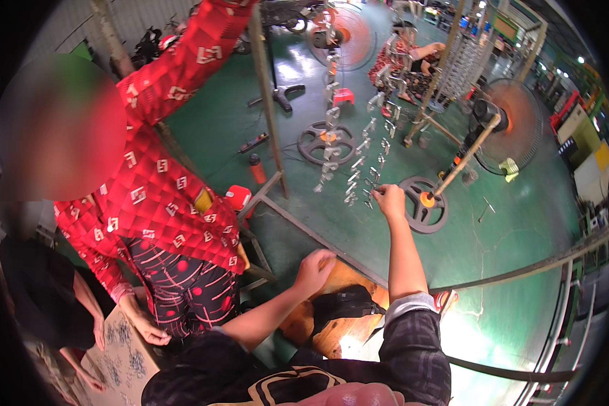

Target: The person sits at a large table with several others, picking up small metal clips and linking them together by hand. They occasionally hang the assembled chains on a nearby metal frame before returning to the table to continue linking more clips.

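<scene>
Dangling above the green floor [514, 223], the metal clips [385, 145] look light, stiff and slick, best held by their edges. The right hand [391, 201] has its grip pinched together at a strand's lower end, perhaps on a clip; the left hand's [313, 272] is loosely apart.

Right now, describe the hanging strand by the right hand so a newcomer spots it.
Find the fan on the right and its spoked round base. Left of that base hangs a strand of shiny metal pieces. Unlike the two strands to its left, its lower end is right at the wearer's right hand.
</scene>
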`<action>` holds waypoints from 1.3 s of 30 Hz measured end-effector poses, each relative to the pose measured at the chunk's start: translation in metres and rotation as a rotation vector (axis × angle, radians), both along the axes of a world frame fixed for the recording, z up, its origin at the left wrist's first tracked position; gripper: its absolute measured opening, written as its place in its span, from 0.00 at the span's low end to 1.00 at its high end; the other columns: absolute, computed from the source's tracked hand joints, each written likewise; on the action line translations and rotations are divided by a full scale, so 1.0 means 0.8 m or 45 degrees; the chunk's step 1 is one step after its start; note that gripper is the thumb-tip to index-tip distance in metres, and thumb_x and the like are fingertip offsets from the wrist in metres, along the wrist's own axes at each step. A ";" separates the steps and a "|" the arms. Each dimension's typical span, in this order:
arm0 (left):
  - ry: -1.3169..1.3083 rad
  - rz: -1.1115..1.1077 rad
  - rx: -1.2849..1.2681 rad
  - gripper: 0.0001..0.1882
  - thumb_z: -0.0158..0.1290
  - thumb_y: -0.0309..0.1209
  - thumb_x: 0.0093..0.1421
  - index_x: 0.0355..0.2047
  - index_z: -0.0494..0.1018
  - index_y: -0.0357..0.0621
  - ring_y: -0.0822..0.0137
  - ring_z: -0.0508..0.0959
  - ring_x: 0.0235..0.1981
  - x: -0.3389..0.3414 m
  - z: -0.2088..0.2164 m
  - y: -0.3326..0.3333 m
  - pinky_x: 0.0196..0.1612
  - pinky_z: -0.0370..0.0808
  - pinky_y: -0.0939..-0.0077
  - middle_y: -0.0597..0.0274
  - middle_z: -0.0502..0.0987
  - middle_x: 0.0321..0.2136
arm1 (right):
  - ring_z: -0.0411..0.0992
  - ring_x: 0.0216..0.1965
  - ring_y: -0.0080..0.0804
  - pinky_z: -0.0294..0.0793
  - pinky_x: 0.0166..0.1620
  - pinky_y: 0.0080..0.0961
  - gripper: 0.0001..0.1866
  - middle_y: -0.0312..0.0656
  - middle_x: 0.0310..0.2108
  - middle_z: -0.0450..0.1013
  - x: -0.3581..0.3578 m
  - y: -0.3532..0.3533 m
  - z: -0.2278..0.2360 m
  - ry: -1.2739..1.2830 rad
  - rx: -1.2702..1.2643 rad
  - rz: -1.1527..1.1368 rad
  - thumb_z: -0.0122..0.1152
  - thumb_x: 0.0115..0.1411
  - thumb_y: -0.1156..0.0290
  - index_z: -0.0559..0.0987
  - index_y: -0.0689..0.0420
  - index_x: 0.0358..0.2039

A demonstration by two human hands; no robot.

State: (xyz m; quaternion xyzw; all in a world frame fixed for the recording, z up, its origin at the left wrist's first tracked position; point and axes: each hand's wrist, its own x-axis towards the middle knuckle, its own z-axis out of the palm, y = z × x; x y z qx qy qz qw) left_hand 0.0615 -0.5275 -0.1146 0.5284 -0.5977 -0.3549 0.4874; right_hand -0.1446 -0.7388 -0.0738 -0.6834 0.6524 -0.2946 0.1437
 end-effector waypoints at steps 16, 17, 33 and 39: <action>-0.407 0.778 0.440 0.07 0.55 0.29 0.56 0.34 0.76 0.40 0.54 0.80 0.35 0.146 0.089 0.452 0.40 0.76 0.64 0.55 0.79 0.32 | 0.68 0.17 0.18 0.66 0.23 0.15 0.17 0.37 0.17 0.74 0.164 0.244 0.114 -0.859 1.013 1.405 0.66 0.53 0.61 0.82 0.66 0.27; -0.420 0.769 0.409 0.07 0.55 0.29 0.56 0.34 0.76 0.41 0.53 0.79 0.35 0.141 0.092 0.463 0.40 0.76 0.63 0.54 0.79 0.31 | 0.69 0.18 0.18 0.66 0.24 0.14 0.10 0.36 0.19 0.75 0.202 0.269 0.105 -0.809 1.156 1.448 0.63 0.56 0.70 0.82 0.66 0.31; -0.278 1.971 0.564 0.05 0.56 0.26 0.52 0.30 0.76 0.38 0.52 0.78 0.36 -0.005 0.112 0.651 0.41 0.75 0.62 0.53 0.79 0.30 | 0.71 0.36 0.39 0.71 0.43 0.34 0.18 0.44 0.34 0.72 0.461 0.720 0.016 -0.197 0.433 3.067 0.70 0.48 0.66 0.81 0.57 0.40; -0.650 2.450 0.717 0.10 0.57 0.27 0.52 0.36 0.75 0.39 0.56 0.75 0.43 -0.030 0.098 0.700 0.46 0.71 0.63 0.58 0.76 0.38 | 0.66 0.46 0.43 0.63 0.52 0.40 0.17 0.41 0.41 0.70 0.484 0.814 -0.015 -0.173 -0.114 2.922 0.66 0.51 0.61 0.80 0.52 0.41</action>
